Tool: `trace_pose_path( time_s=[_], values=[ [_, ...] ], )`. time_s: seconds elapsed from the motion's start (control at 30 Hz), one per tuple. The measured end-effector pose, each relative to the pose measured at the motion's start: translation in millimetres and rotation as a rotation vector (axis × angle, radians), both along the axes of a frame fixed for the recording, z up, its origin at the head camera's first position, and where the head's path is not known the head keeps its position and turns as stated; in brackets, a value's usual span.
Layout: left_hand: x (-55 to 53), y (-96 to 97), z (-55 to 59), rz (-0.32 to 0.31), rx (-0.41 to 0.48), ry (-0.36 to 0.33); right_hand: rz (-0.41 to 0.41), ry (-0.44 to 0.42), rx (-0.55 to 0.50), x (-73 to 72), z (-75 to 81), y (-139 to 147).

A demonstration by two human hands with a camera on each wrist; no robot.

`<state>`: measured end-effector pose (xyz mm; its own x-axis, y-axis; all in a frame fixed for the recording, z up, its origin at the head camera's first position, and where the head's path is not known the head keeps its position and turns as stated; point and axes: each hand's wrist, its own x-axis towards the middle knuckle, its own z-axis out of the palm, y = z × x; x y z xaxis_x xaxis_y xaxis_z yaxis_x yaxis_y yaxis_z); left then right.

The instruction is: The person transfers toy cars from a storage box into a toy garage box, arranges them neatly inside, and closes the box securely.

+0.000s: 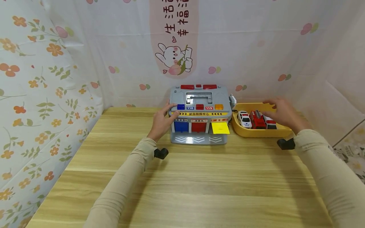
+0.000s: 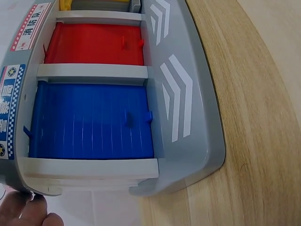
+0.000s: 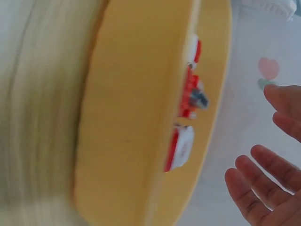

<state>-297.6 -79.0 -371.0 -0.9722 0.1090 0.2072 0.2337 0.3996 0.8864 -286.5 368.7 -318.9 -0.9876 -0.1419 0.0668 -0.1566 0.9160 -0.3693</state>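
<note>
A grey toy rescue station [image 1: 199, 112] stands at the back of the table, with a blue door [image 2: 94, 121], a red door [image 2: 96, 44] and a raised yellow door [image 1: 220, 128]. My left hand [image 1: 161, 122] holds its left end, thumb at the front edge of the roof. In the left wrist view, fingertips rest against the station's side. Over the right part of a yellow tray [image 1: 248, 133], my right hand [image 1: 282, 114] has its fingers spread, holding nothing. Inside lie a white police car [image 1: 244, 119], a red fire truck [image 1: 257, 120] and a white-and-red vehicle [image 1: 270, 123], partly covered by the hand.
The wooden table [image 1: 182, 183] stretches from the station toward me. Behind it hangs a patterned curtain [image 1: 119, 41] with a rabbit drawing. A white part [image 1: 233, 100] juts from the station's right side, close to the tray.
</note>
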Motion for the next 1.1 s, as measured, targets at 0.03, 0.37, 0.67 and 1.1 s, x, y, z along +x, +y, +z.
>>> trace_pose_path(
  time_s=[0.03, 0.37, 0.67, 1.1],
  values=[
    [-0.2, -0.1, -0.2, 0.001, 0.001, 0.0, -0.004, -0.001, 0.001, 0.5, -2.6, 1.8],
    [-0.2, -0.3, 0.7, -0.018, -0.007, 0.005, 0.013, -0.023, 0.109, 3.3, -25.2, 23.8],
    [-1.1, -1.5, 0.3, -0.013, -0.018, 0.003, 0.025, -0.068, 0.118, 0.8, -34.6, 31.6],
    [-0.4, -2.4, 0.1, -0.02, -0.008, 0.001, 0.02, -0.132, 0.127, -7.6, -41.1, 33.7]
  ],
)
